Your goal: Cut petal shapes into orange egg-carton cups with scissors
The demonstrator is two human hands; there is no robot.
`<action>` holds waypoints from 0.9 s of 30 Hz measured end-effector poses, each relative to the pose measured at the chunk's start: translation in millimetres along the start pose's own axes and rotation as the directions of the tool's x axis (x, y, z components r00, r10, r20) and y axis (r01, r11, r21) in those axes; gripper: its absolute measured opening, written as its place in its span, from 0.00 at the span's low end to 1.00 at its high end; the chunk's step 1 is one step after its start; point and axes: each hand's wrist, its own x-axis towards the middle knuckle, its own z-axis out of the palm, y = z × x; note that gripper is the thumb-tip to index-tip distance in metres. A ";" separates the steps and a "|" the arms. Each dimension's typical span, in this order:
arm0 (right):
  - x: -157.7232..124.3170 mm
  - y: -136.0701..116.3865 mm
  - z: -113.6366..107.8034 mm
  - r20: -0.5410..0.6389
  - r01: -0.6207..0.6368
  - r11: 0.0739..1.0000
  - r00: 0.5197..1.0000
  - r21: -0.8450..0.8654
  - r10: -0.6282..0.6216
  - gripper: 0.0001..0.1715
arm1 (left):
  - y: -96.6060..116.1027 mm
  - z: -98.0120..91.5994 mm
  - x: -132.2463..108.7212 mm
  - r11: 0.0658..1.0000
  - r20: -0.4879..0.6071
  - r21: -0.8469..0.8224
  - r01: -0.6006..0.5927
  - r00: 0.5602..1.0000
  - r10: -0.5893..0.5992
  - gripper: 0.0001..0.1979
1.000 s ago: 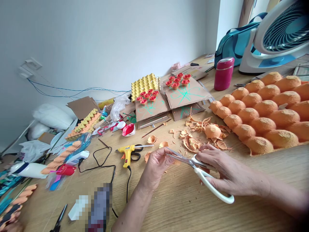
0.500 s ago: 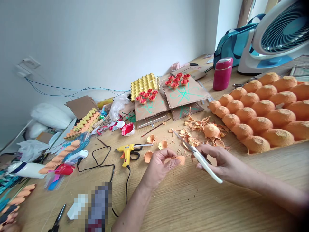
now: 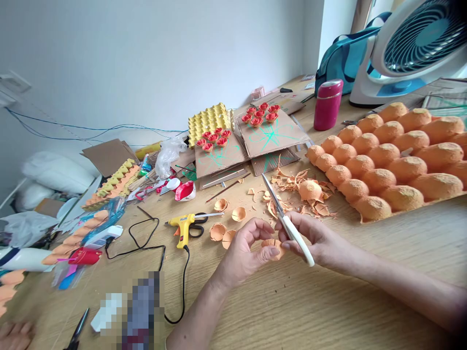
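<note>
My left hand (image 3: pixel 245 253) pinches a small orange egg-carton cup (image 3: pixel 273 249) between thumb and fingers, low over the table. In my right hand (image 3: pixel 311 237) are white-handled scissors (image 3: pixel 297 239), their blades pointing up and away to the left. The right fingertips reach the cup's right side; whether they grip it too I cannot tell. Several cut orange cups (image 3: pixel 218 232) lie left of my hands, some with petal-like edges. Beyond the scissors spreads a heap of orange carton scraps (image 3: pixel 292 187), with an uncut-looking cup (image 3: pixel 310 190) among them.
A large orange egg tray (image 3: pixel 392 167) fills the right side. A yellow glue gun (image 3: pixel 185 226) with a black cord lies left of my hands, near dark-handled scissors (image 3: pixel 199 228). Red flowers (image 3: pixel 259 114) sit on cardboard (image 3: pixel 272 138) behind. Another person's hand (image 3: pixel 16 335) shows at lower left.
My right hand has come in towards the left, bringing its fingertips to the cup. The scissors have turned more upright. The cup has tilted in my left hand, and the view has shifted slightly.
</note>
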 end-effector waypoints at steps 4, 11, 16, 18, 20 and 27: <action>1.5 5.7 0.7 -0.083 0.023 0.991 0.997 0.130 -0.013 0.19 | -5.1 6.3 0.4 0.993 0.028 -0.115 -0.012 0.999 0.016 0.27; 1.0 7.8 1.9 -0.131 0.055 0.994 0.990 0.090 -0.043 0.18 | -1.4 15.5 4.5 0.903 -0.086 -0.424 0.068 0.990 -0.115 0.27; -1.2 9.0 5.1 -0.161 0.138 0.990 0.977 -0.010 -0.138 0.16 | -6.4 26.3 4.3 0.820 -0.094 -0.565 0.088 0.981 -0.171 0.28; -1.7 6.7 5.2 -0.161 0.148 0.986 0.974 -0.071 -0.158 0.15 | -8.7 28.8 4.3 0.826 -0.129 -0.561 0.062 0.979 -0.160 0.28; -1.6 3.2 4.5 -0.168 0.138 0.986 0.974 -0.098 -0.153 0.17 | -9.3 27.1 4.6 0.839 -0.176 -0.544 0.025 0.974 -0.143 0.28; -0.3 5.6 3.7 0.217 -0.226 0.920 0.963 0.320 0.161 0.30 | -0.9 4.6 6.6 0.846 -0.404 -0.496 -0.195 0.915 -0.026 0.25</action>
